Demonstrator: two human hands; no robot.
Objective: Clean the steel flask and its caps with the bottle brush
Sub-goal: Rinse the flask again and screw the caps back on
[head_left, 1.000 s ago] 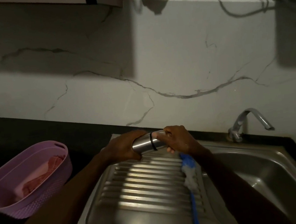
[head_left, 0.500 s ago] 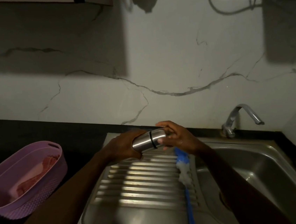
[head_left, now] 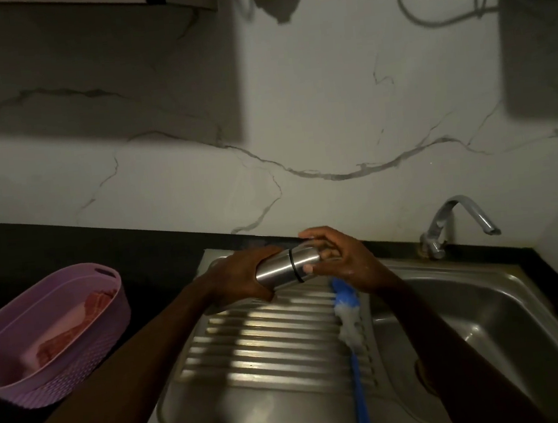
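Observation:
A steel flask [head_left: 277,270] lies sideways in the air above the ribbed drainboard [head_left: 267,347]. My left hand [head_left: 239,277] grips its body from the left. Its steel cap [head_left: 307,261], past a black ring, sits at the right end, where my right hand [head_left: 337,257] pinches it with thumb below and fingers spread above. A bottle brush [head_left: 347,317] with blue and white bristles and a blue handle lies on the drainboard's right edge, below my right wrist.
The sink basin [head_left: 482,324] lies at right with a steel tap [head_left: 451,224] behind it. A lilac plastic basket [head_left: 89,348] holding pinkish items stands on the dark counter at left. A marble-patterned wall rises behind.
My right hand has loosened from a full wrap round the cap to a fingertip pinch with fingers spread. The flask stays in my left hand.

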